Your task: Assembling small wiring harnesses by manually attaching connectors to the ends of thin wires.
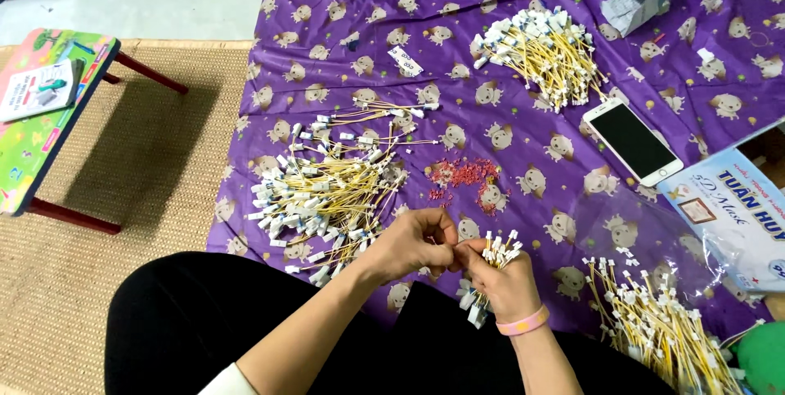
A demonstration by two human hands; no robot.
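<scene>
Purple cloth (523, 60) printed with small cartoon animals covers the floor where we sit, and we place everything else by it. Off its left edge lies a woven straw mat (139, 199), on which stands a low child's table (37, 129) with a bright green and pink top, a small booklet (37, 88) lying on it. On the cloth's left part sprawls a loose pile of yellow wires with white connectors (327, 195). At the cloth's near edge, above our dark lap, our left hand (405, 244) pinches something too small to make out at the tip of a bundle, fingers closed together. Our right hand (503, 280), a pink band at the wrist, is clenched around that small bundle of yellow wires (491, 260). Just beyond the hands lie scattered red bits (466, 176). Farther right sit a second pile (544, 47), a white phone (632, 141), crumpled grey paper (638, 2), a blue-and-white printed box (736, 211) at the cloth's right edge, and a third wire pile (662, 325).
</scene>
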